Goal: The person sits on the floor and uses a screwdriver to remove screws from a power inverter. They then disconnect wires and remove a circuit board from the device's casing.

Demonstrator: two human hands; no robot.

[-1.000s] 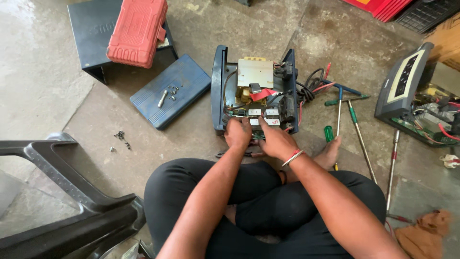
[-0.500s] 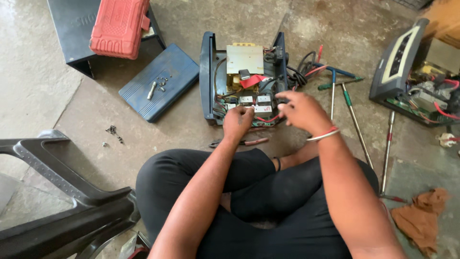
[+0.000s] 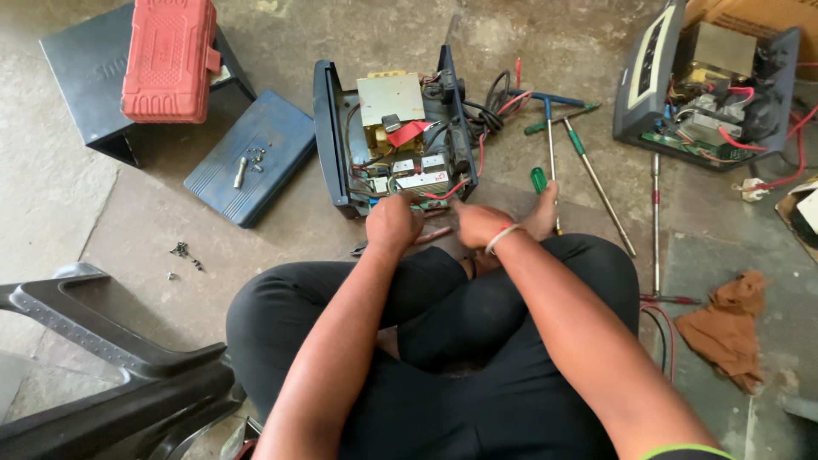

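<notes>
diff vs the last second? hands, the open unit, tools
The right hand reached to the open unit's right side half a second ago and has pulled back to its near edge, beside the left hand, which stayed at that edge. Whether either grips anything is unclear. Unit, screwdrivers, blue lid and red case unmoved.

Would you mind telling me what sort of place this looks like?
Probably an informal electronics repair spot on a concrete floor: an opened power unit, screwdrivers laid out, and another opened unit.
</notes>
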